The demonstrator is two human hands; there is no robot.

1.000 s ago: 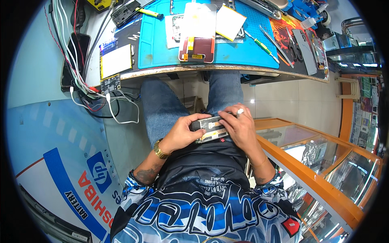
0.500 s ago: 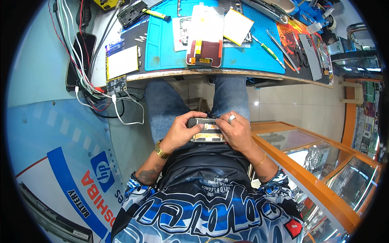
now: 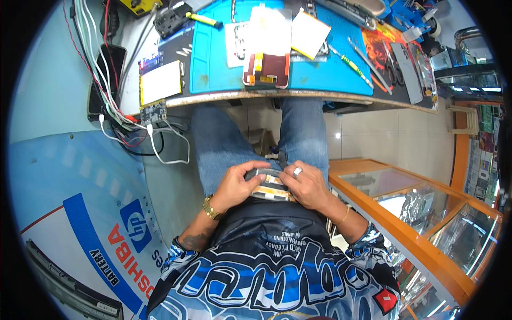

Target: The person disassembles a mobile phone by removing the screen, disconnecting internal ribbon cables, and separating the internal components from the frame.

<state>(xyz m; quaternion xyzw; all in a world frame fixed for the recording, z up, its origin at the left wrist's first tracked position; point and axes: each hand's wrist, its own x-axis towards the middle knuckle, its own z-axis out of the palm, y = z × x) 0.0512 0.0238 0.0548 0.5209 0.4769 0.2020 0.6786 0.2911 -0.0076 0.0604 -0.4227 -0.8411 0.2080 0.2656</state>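
A long workbench with a worn wooden near edge (image 3: 229, 96) runs across in front of me, and an orange-framed glass display case (image 3: 365, 194) stands to my right. Off the surface, over my lap, a black rectangular device with gold-and-white strips (image 3: 272, 190) sits between my two hands. My left hand (image 3: 233, 185) grips its left end, thumb on the upper face, forefinger along the far side. My right hand (image 3: 309, 188) is partly closed, fingertips bent against the right end; whether they pinch it I cannot tell. On the surface, a bright blue mat (image 3: 325, 80) carries a flat white-and-maroon panel (image 3: 268, 49) and, by its right edge, a green-and-yellow-handled tool (image 3: 350, 65). Toward the surface's left end, a dark circuit board (image 3: 153, 113) juts past the near edge, just beside a white yellow-edged rectangular pack (image 3: 161, 84).
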